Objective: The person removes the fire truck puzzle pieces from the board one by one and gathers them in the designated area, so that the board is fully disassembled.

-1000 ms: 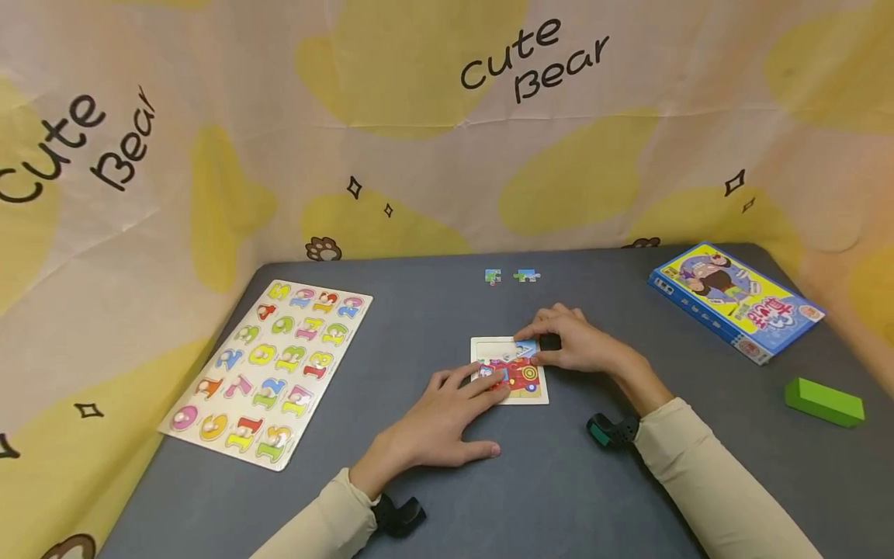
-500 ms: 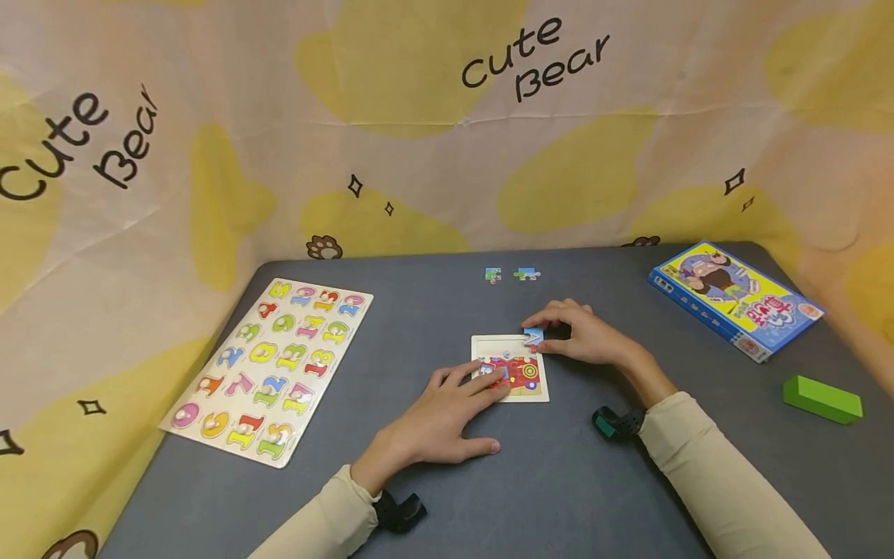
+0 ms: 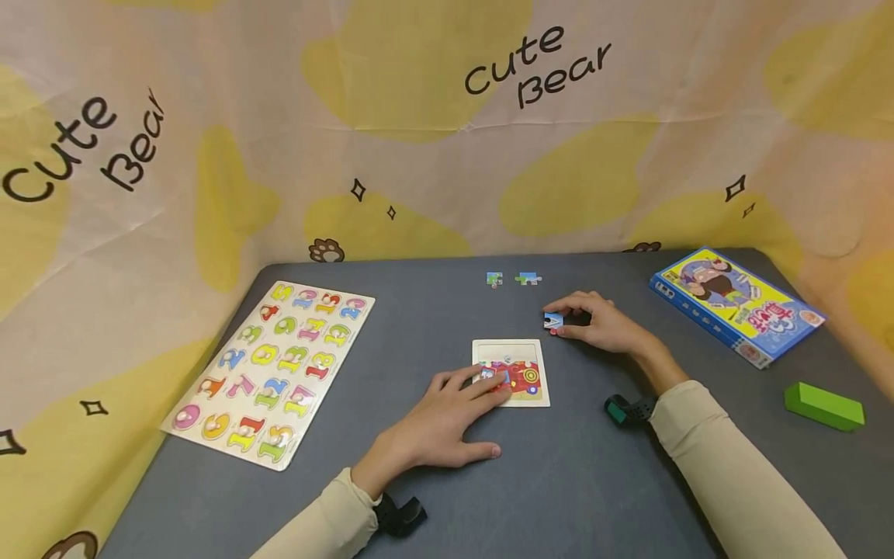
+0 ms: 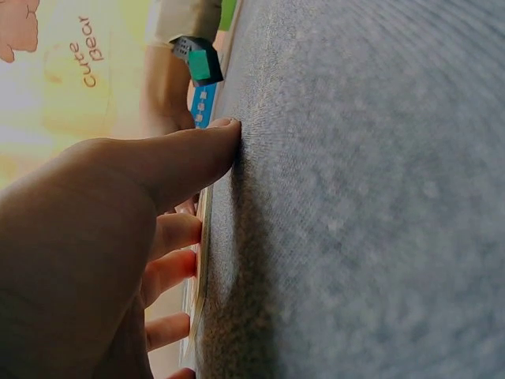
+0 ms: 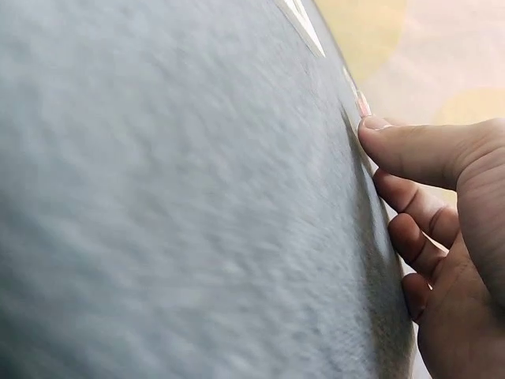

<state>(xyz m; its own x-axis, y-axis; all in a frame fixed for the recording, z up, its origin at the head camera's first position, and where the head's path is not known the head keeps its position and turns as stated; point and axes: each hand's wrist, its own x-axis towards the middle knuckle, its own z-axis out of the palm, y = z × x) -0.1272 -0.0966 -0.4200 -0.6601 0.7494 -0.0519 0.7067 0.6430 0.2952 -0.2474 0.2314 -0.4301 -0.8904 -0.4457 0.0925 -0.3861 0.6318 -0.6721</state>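
Right hand: bent, pinching a small puzzle piece between thumb and fingers; in the right wrist view, thumb tip against a pinkish sliver at the far edge, other fingertips curved just below, near the grey tabletop.
Left hand: grasping nothing; fingers extended, tips resting on the lower left part of the puzzle board; thumb straight and spread away, apart from the board.
Pinched piece: blue with a white mark, a bit of red at the lower edge; above and to the right of the board in the head view, apart from it; contact with the tabletop cannot be told.
Puzzle board: lying flat, pale-framed; lower portion filled with a red vehicle picture, partly covered by fingers; cream base showing across the upper portion.
Loose pieces: two, side by side without touching, beyond the board toward the far edge; a left one and a right one, both blue and green.
Wrist cameras: black, strapped below pale cuffs; left one, right one with a green patch.
Number board: at far left, lying slanted, set with colourful numerals.
Box: far right, flat, blue and yellow with a cartoon figure.
Green block: nearer than the box, lying lengthwise, apart from it.
Backdrop cloth: behind and at left, cream with yellow patches, lettered "Cute Bear".
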